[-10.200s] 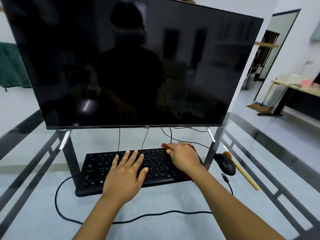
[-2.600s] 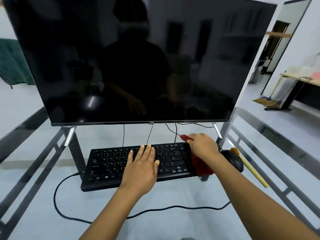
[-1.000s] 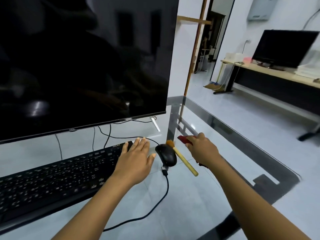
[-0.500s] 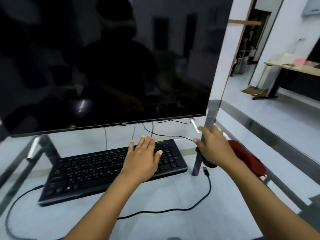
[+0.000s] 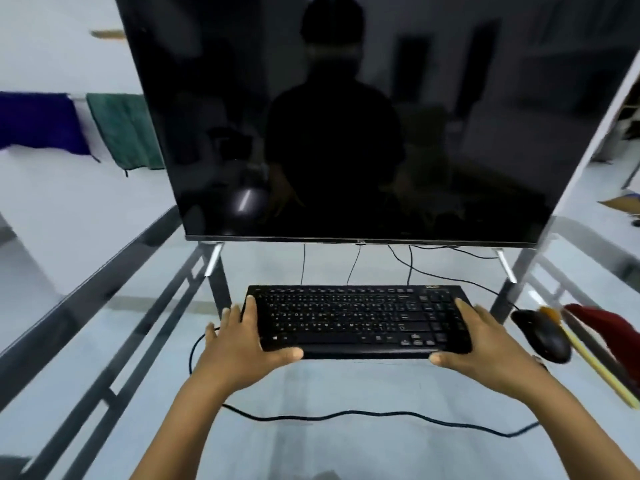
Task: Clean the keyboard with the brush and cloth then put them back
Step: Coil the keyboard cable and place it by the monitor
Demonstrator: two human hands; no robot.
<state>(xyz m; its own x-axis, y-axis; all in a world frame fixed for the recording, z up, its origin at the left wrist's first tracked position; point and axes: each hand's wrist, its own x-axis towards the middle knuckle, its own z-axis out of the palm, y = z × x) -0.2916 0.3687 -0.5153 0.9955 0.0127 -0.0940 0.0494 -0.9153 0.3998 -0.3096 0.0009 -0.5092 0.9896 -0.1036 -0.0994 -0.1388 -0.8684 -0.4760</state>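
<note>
The black keyboard (image 5: 356, 318) lies on the glass table below the monitor. My left hand (image 5: 239, 348) grips its left end, thumb along the front edge. My right hand (image 5: 485, 351) grips its right end the same way. The red cloth (image 5: 602, 332) lies on the table at the far right, apart from both hands. The brush (image 5: 595, 362), with a yellow wooden handle, lies between the cloth and the mouse.
A black mouse (image 5: 543, 336) sits just right of the keyboard, close to my right hand. A large dark monitor (image 5: 346, 116) stands behind on thin feet. Cables (image 5: 363, 415) loop across the glass table (image 5: 104, 341) in front. Towels (image 5: 121, 129) hang at the back left.
My right hand let go of the red cloth, which now lies at the right by the brush. Both hands moved to the keyboard's ends and took hold of it.
</note>
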